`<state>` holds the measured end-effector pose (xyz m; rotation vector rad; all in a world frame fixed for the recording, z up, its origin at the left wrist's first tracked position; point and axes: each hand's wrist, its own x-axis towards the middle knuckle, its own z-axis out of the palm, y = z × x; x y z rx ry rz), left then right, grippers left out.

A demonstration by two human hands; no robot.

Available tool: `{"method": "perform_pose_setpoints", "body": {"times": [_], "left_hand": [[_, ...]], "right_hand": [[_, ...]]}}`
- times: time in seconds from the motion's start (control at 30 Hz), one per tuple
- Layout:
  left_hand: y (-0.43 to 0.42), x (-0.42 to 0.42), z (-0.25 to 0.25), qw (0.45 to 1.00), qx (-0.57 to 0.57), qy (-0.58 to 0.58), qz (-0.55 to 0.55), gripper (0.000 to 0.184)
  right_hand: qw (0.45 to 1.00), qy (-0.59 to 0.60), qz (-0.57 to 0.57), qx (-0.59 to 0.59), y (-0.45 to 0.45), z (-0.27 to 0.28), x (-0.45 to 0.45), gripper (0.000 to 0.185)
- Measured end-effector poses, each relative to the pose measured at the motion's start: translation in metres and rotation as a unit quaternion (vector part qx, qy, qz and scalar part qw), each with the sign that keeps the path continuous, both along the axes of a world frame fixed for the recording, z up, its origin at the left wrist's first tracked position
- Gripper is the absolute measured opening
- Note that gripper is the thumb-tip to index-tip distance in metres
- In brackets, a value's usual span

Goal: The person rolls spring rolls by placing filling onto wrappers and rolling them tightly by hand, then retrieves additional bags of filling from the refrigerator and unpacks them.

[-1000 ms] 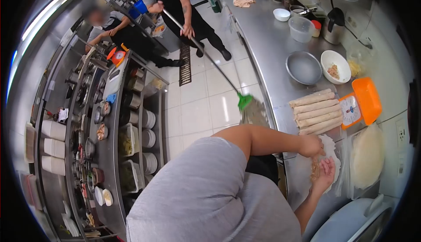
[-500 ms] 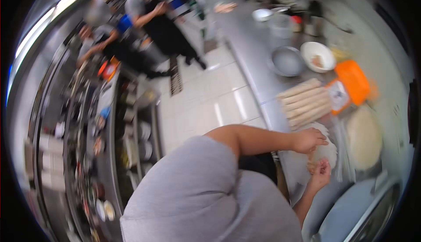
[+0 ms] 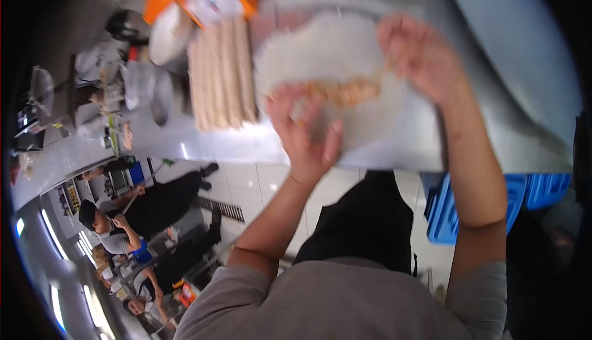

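A pale, thin round wrapper (image 3: pixel 308 50) lies flat on the steel counter. Across it runs a strip of orange-brown filling (image 3: pixel 348 91). My left hand (image 3: pixel 305 127) is over the left end of the filling, its fingers spread. At the right end, my right hand (image 3: pixel 416 53) hovers near the wrapper's edge with its fingers bent; motion blurs them, and whether they hold anything is hidden. Several long pale rolls (image 3: pixel 222 75) lie side by side to the left of the wrapper.
An orange scale (image 3: pixel 216 1), a white bowl (image 3: pixel 169 33) and a metal bowl (image 3: pixel 161 96) stand beyond the rolls. A large pale-blue lid or tub (image 3: pixel 524 38) is at the right. Blue containers (image 3: pixel 441 210) sit under the counter. Two co-workers (image 3: pixel 114 223) are at the lower left.
The view has swung round to face the counter squarely. My hands have moved apart, to opposite ends of the filling, and my left fingers have spread.
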<state>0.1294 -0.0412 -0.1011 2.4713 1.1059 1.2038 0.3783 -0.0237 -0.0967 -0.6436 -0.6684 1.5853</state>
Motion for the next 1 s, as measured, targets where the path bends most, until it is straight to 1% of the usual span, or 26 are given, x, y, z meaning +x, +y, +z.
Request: {"method": "perform_pose_setpoints", "body": {"times": [0.03, 0.07, 0.13, 0.2, 0.23, 0.27, 0.3, 0.37, 0.4, 0.43, 0.47, 0.5, 0.57, 0.6, 0.67, 0.7, 0.77, 0.8, 0.87, 0.9, 0.93, 0.97, 1.0], "left_hand": [[0.000, 0.002, -0.004, 1.000, 0.010, -0.007, 0.009, 0.044], [0.000, -0.001, -0.005, 1.000, -0.009, -0.005, 0.007, 0.044], [0.005, -0.003, -0.002, 1.000, 0.006, -0.007, 0.020, 0.045], [-0.003, -0.001, -0.009, 0.999, -0.033, 0.001, 0.039, 0.047], [-0.004, 0.000, -0.013, 0.998, -0.015, -0.025, 0.053, 0.045], [0.002, -0.002, -0.004, 0.997, 0.009, -0.064, 0.048, 0.047], [0.002, 0.000, 0.000, 0.997, 0.007, -0.053, 0.059, 0.049], [0.009, -0.014, 0.004, 0.993, 0.007, -0.073, 0.092, 0.048], [0.007, -0.002, -0.002, 0.992, -0.009, -0.098, 0.084, 0.048], [0.006, 0.000, -0.005, 0.989, 0.011, -0.110, 0.100, 0.047], [0.006, -0.003, -0.007, 0.985, 0.020, -0.126, 0.114, 0.045], [0.002, -0.002, 0.000, 0.985, -0.016, -0.131, 0.108, 0.041], [-0.001, 0.000, 0.007, 0.990, -0.025, -0.084, 0.112, 0.040], [0.010, -0.004, -0.001, 0.989, -0.022, -0.053, 0.134, 0.040], [0.013, -0.005, -0.003, 0.989, -0.050, -0.045, 0.131, 0.041], [0.014, -0.003, -0.001, 0.989, -0.057, -0.040, 0.131, 0.042], [0.012, -0.002, -0.001, 0.990, -0.068, 0.008, 0.123, 0.039], [0.012, 0.000, 0.000, 0.990, -0.071, 0.034, 0.119, 0.038], [0.012, 0.004, 0.003, 0.991, -0.082, 0.013, 0.104, 0.035], [0.012, 0.004, 0.004, 0.992, -0.085, 0.002, 0.097, 0.034], [0.012, 0.003, 0.007, 0.992, -0.087, -0.008, 0.091, 0.033], [0.015, 0.002, 0.008, 0.994, -0.080, 0.008, 0.079, 0.032], [0.015, 0.002, 0.009, 0.995, -0.075, 0.022, 0.069, 0.031]], "right_hand": [[1.000, 0.002, 0.025, 0.016, 0.003, -0.006, 0.015, 0.028], [0.997, 0.003, 0.054, 0.050, 0.009, -0.008, 0.019, 0.028], [0.997, 0.024, 0.024, 0.065, 0.011, -0.014, 0.009, 0.033], [0.994, -0.010, -0.111, -0.014, -0.001, -0.012, -0.012, 0.035], [0.994, -0.031, -0.103, 0.007, -0.003, -0.009, -0.016, 0.035], [0.993, -0.056, -0.100, 0.010, 0.010, 0.006, -0.031, 0.035], [0.992, -0.108, -0.051, 0.034, 0.023, 0.016, -0.054, 0.034], [0.969, -0.240, -0.006, 0.063, 0.025, 0.028, -0.063, 0.033], [0.964, -0.257, -0.002, 0.060, 0.022, 0.033, -0.070, 0.032], [0.958, -0.283, -0.009, 0.042, 0.022, 0.033, -0.081, 0.030], [0.950, -0.296, 0.003, 0.102, 0.021, 0.030, -0.078, 0.026], [0.943, -0.314, 0.008, 0.111, 0.015, 0.038, -0.074, 0.025], [0.924, -0.352, -0.006, 0.146, 0.010, 0.038, -0.062, 0.027], [0.930, -0.345, 0.010, 0.130, 0.024, 0.029, -0.058, 0.028], [0.939, -0.322, 0.040, 0.110, 0.030, 0.028, -0.055, 0.029], [0.945, -0.305, 0.040, 0.109, 0.029, 0.028, -0.057, 0.028], [0.955, -0.270, 0.042, 0.112, 0.024, 0.023, -0.065, 0.028], [0.960, -0.264, 0.032, 0.083, 0.023, 0.019, -0.071, 0.025], [0.969, -0.246, 0.012, 0.022, 0.018, 0.011, -0.080, 0.021], [0.936, -0.344, -0.019, 0.067, 0.016, 0.014, -0.075, 0.019], [0.891, -0.437, -0.048, 0.111, 0.013, 0.019, -0.070, 0.016], [0.834, -0.525, -0.077, 0.153, 0.011, 0.022, -0.065, 0.014], [0.827, -0.531, -0.096, 0.156, 0.007, 0.021, -0.059, 0.011]]}}
